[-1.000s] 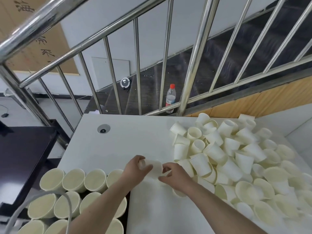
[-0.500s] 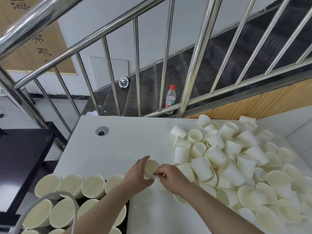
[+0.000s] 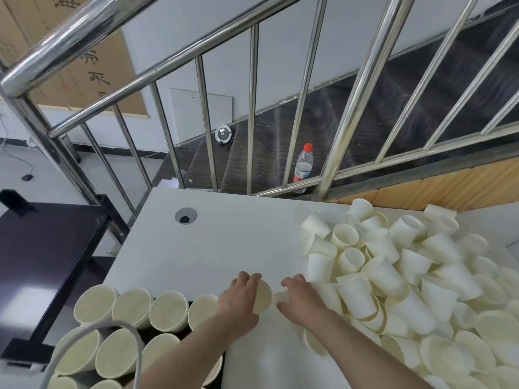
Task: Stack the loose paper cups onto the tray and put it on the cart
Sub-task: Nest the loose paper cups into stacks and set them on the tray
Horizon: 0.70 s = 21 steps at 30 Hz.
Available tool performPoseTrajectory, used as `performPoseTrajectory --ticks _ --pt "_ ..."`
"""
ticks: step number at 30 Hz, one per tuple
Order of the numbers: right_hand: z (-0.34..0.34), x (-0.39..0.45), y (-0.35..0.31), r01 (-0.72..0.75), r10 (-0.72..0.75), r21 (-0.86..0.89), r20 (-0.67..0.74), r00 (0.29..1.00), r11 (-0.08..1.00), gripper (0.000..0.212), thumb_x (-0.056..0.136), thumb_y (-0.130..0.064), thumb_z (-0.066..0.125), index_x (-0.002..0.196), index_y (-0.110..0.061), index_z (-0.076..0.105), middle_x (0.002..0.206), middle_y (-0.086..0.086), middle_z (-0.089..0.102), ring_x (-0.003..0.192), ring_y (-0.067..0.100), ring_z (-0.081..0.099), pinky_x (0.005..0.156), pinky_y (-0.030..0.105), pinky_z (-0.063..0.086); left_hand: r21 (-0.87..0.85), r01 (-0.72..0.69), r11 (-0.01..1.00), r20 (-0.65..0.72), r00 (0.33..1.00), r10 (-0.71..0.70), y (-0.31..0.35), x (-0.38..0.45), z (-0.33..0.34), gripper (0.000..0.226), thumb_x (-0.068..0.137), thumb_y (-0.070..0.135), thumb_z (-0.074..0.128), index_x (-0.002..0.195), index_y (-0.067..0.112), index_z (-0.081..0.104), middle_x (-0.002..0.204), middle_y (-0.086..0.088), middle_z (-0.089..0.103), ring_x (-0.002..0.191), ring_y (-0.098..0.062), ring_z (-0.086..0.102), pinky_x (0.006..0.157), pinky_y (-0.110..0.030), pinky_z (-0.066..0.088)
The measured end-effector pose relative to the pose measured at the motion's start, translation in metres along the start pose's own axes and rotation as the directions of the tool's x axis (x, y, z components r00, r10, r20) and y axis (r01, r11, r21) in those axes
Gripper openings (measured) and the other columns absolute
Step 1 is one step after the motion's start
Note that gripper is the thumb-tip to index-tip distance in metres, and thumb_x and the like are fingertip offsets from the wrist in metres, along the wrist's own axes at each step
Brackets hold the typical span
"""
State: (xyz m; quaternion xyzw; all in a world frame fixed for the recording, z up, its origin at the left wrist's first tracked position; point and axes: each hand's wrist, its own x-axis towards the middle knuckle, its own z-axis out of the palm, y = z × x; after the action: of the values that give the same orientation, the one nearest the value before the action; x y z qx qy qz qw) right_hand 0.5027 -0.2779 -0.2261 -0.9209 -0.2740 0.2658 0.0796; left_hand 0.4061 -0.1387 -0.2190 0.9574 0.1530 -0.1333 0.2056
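A big pile of loose white paper cups (image 3: 393, 276) covers the right side of the white table (image 3: 219, 248). My left hand (image 3: 238, 300) grips one paper cup (image 3: 263, 296) lying on its side, mouth turned right, near the table's front left. My right hand (image 3: 304, 303) sits just right of that cup with its fingers spread, against the edge of the pile and holding nothing I can see. Several upright stacks of cups (image 3: 168, 310) stand on a dark tray (image 3: 182, 336) below the table's left edge.
A steel stair railing (image 3: 351, 113) runs behind the table, with a red-capped water bottle (image 3: 303, 164) on the stairs beyond. A black table (image 3: 42, 248) stands at the left. The table has a round cable hole (image 3: 185, 216). A white cable (image 3: 112, 328) loops over the tray's cups.
Both hands held one cup between them; now they have drawn apart. The cup stays in my left hand and my right hand has come off it toward the pile.
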Motion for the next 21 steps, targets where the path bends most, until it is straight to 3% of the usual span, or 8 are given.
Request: performPoseTrajectory --ticks 5,7,9,12,17,21 --pt "0.001 0.01 -0.004 0.004 -0.005 -0.003 -0.061 0.998 1.0 0.024 0.087 -0.032 0.062 0.107 -0.017 0.062 0.12 0.002 0.05 0.102 0.019 0.058 0.087 0.026 0.047 0.023 0.002 1.0 -0.018 1.0 -0.002 -0.008 0.005 -0.002 0.076 0.079 0.017 0.063 0.143 0.024 0.021 0.134 0.0 0.033 0.122 -0.021 0.04 0.087 -0.031 0.044" --pt "-0.001 0.012 -0.006 0.016 -0.014 0.014 -0.104 0.994 1.0 0.011 0.085 -0.028 0.062 0.089 -0.018 0.06 0.112 0.0 0.052 0.097 0.017 0.058 0.083 0.025 0.048 0.071 -0.006 0.997 -0.017 1.0 0.007 -0.01 0.007 -0.001 0.078 0.08 0.019 0.063 0.145 0.022 0.02 0.135 -0.001 0.034 0.123 -0.023 0.039 0.093 -0.031 0.04" --pt "-0.004 0.014 -0.006 0.035 -0.029 0.037 -0.157 0.987 0.999 0.008 0.083 -0.024 0.061 0.081 -0.016 0.058 0.116 0.001 0.052 0.106 0.017 0.056 0.085 0.024 0.048 0.129 -0.016 0.991 -0.023 1.0 0.019 -0.009 0.01 0.0 0.078 0.08 0.022 0.062 0.146 0.021 0.02 0.135 -0.002 0.035 0.124 -0.024 0.039 0.101 -0.031 0.033" --pt "-0.009 0.011 -0.003 0.079 -0.067 0.047 -0.225 0.972 0.996 0.012 0.085 -0.023 0.06 0.075 -0.016 0.058 0.148 0.004 0.04 0.134 0.017 0.041 0.098 0.022 0.037 0.172 -0.013 0.985 -0.03 0.999 0.019 -0.007 0.014 0.002 0.077 0.08 0.025 0.063 0.145 0.02 0.021 0.133 -0.002 0.037 0.123 -0.024 0.04 0.106 -0.031 0.028" --pt "-0.006 0.004 0.002 0.109 -0.106 0.008 -0.175 0.979 0.994 0.017 0.089 -0.024 0.059 0.088 -0.009 0.068 0.16 0.004 0.021 0.144 0.016 0.026 0.105 0.024 0.034 0.194 0.004 0.981 -0.016 1.0 -0.001 -0.005 0.017 0.008 0.071 0.08 0.027 0.061 0.142 0.019 0.025 0.131 -0.003 0.04 0.122 -0.024 0.041 0.107 -0.032 0.028" --pt "-0.005 -0.003 0.005 0.115 -0.119 -0.04 -0.136 0.984 0.993 0.032 0.084 -0.024 0.064 0.114 -0.015 0.056 0.148 -0.004 0.032 0.135 0.015 0.034 0.092 0.025 0.043 0.202 -0.002 0.979 -0.006 1.0 0.003 -0.004 0.018 0.01 0.071 0.081 0.028 0.061 0.142 0.018 0.025 0.13 -0.002 0.04 0.121 -0.024 0.042 0.107 -0.032 0.028"
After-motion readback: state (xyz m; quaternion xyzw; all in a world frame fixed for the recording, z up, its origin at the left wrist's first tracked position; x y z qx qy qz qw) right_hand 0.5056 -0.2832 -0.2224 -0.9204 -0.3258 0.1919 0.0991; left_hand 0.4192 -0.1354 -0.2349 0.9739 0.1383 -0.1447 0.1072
